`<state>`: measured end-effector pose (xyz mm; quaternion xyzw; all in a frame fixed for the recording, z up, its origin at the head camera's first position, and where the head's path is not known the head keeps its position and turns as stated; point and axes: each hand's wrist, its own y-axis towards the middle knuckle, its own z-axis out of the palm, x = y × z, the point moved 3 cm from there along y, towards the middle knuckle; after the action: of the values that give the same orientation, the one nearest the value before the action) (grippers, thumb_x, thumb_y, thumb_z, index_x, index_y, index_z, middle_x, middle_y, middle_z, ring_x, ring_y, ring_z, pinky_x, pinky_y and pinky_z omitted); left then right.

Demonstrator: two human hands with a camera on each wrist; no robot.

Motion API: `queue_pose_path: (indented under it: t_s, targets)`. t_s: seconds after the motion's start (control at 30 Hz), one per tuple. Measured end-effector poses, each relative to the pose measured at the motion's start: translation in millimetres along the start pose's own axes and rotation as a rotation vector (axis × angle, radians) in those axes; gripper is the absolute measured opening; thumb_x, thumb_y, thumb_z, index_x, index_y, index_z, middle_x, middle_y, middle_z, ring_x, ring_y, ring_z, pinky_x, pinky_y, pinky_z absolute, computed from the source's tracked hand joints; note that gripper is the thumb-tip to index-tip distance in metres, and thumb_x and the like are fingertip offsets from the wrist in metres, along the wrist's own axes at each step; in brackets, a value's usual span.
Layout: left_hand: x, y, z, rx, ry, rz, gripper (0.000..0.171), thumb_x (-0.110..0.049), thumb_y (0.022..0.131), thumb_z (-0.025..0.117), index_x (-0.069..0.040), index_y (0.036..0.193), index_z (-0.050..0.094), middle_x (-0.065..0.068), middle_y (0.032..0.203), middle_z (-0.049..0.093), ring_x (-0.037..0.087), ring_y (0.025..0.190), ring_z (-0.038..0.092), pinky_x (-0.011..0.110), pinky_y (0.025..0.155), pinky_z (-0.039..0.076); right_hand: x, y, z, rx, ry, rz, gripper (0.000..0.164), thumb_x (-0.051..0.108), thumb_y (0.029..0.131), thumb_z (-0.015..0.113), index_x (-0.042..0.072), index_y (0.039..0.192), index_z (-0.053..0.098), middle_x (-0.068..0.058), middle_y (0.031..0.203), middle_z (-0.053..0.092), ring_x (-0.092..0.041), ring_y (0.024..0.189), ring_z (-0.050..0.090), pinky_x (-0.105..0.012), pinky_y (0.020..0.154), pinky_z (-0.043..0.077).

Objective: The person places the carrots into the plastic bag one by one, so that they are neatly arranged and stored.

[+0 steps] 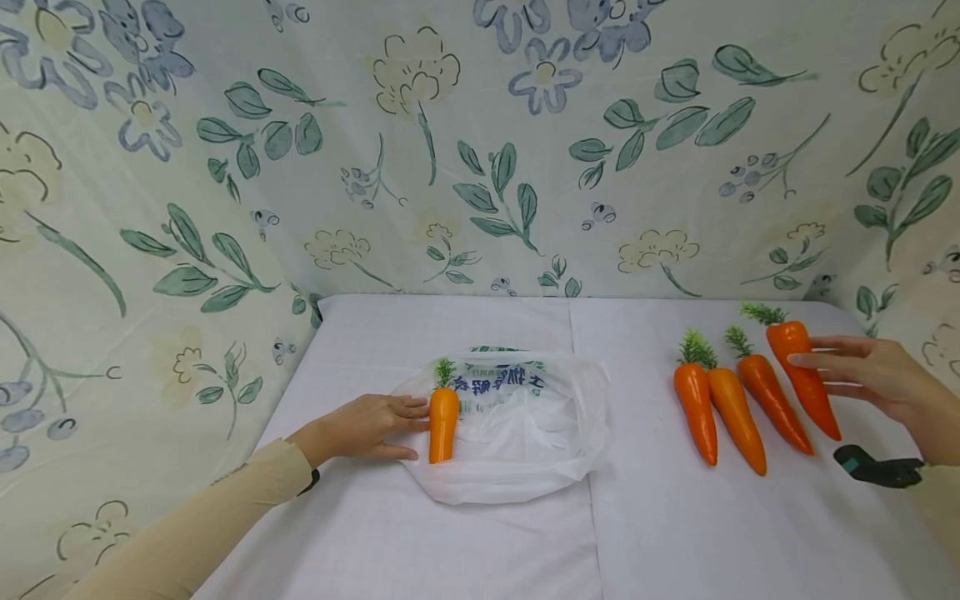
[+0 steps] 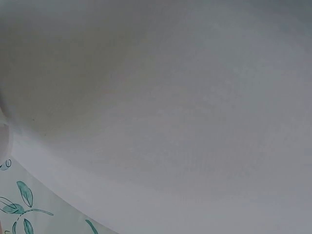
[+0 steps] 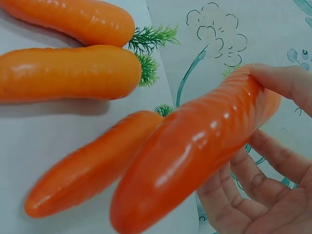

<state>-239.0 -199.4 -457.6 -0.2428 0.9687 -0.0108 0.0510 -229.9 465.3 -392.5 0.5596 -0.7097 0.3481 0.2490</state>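
Observation:
At the right, my right hand [image 1: 873, 379] pinches an orange-red toy carrot [image 1: 801, 383] with a green leafy top. In the right wrist view the thumb presses one side of this carrot [image 3: 180, 151] near its thick end, with fingers on the other side. Three more toy carrots lie to its left: a red-orange one [image 1: 776, 404], an orange one [image 1: 735, 421] and another red-orange one [image 1: 695, 412]. My left hand [image 1: 378, 427] rests at the left edge of a white plastic bag [image 1: 517, 483], fingers extended beside a shorter orange carrot [image 1: 443, 425] lying there.
A white cloth [image 1: 510, 550] covers the table, with a seam running down its middle. Floral fabric [image 1: 480, 150] hangs behind and at the sides. The left wrist view shows mostly pale cloth [image 2: 170, 122]. Blue and green print marks the bag.

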Motion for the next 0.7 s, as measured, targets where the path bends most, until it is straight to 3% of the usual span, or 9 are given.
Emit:
queue_pose_path:
  t_s: [0.07, 0.17, 0.27, 0.47, 0.7]
  targets:
    - [0.2, 0.0, 0.4, -0.001, 0.003, 0.001, 0.059, -0.054, 0.095, 0.06, -0.013, 0.137, 0.063, 0.005, 0.143, 0.055, 0.023, 0.135, 0.049, 0.039, 0.106, 0.044, -2.6, 1.3, 0.5, 0.0, 0.001, 0.002, 0.083, 0.038, 0.1, 0.06, -0.021, 0.144, 0.022, -0.04, 0.127, 0.045, 0.008, 0.076, 0.052, -0.029, 0.065, 0.058]
    - [0.5, 0.1, 0.9, -0.005, 0.001, 0.002, 0.059, -0.054, 0.095, 0.06, -0.013, 0.136, 0.063, 0.005, 0.142, 0.055, 0.023, 0.134, 0.049, 0.039, 0.106, 0.044, -5.0, 2.4, 1.2, 0.009, 0.007, 0.004, 0.084, 0.039, 0.101, 0.058, -0.021, 0.145, 0.019, -0.045, 0.143, 0.025, 0.009, 0.077, 0.051, -0.03, 0.066, 0.058]
    - [0.1, 0.1, 0.8, -0.011, -0.007, 0.004, 0.058, -0.053, 0.095, 0.062, -0.012, 0.136, 0.063, 0.006, 0.142, 0.056, 0.023, 0.134, 0.05, 0.039, 0.106, 0.044, -5.5, 2.9, 1.7, 0.007, 0.01, -0.001, 0.083, 0.039, 0.101, 0.058, -0.021, 0.144, 0.02, -0.046, 0.142, 0.026, 0.008, 0.077, 0.051, -0.03, 0.065, 0.058]
    - [-1.3, -0.3, 0.6, -0.021, -0.008, 0.01, 0.057, -0.051, 0.094, 0.063, -0.012, 0.135, 0.064, 0.006, 0.142, 0.056, 0.023, 0.134, 0.05, 0.039, 0.106, 0.044, -0.4, -0.5, 3.0, -0.003, -0.002, -0.012, 0.081, 0.036, 0.101, 0.059, -0.022, 0.143, 0.022, -0.044, 0.129, 0.041, 0.008, 0.075, 0.052, -0.028, 0.064, 0.057]
    - [0.3, -0.8, 2.3, -0.026, 0.002, 0.017, 0.057, -0.052, 0.095, 0.062, -0.012, 0.136, 0.064, 0.006, 0.142, 0.056, 0.023, 0.134, 0.05, 0.039, 0.107, 0.043, 6.6, -3.9, 6.4, 0.017, -0.027, -0.024, 0.081, 0.037, 0.102, 0.056, -0.022, 0.144, 0.02, -0.046, 0.141, 0.027, -0.011, 0.088, 0.057, -0.027, 0.065, 0.057]
